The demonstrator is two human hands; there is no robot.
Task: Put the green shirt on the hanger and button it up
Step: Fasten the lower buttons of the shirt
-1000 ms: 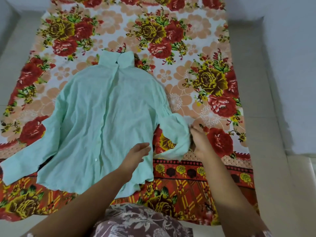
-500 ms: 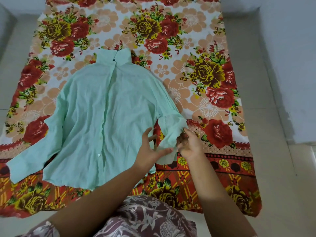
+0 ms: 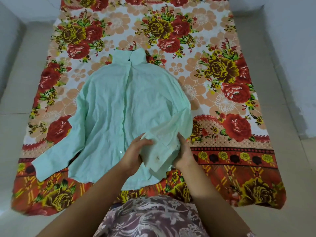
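The green shirt [image 3: 119,106] is lying flat on the flowery sheet [image 3: 222,82], collar pointing away. Both hands are pinching its folded sleeve [image 3: 162,142]: left hand [image 3: 135,154] and right hand [image 3: 185,151] on either side. No hanger is showing.

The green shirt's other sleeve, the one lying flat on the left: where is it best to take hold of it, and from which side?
Grip the cuff, coming from the near left side. It is the sleeve's free end, lying flat on the floral sheet with open sheet around it, so fingers can likely slide under its edge.
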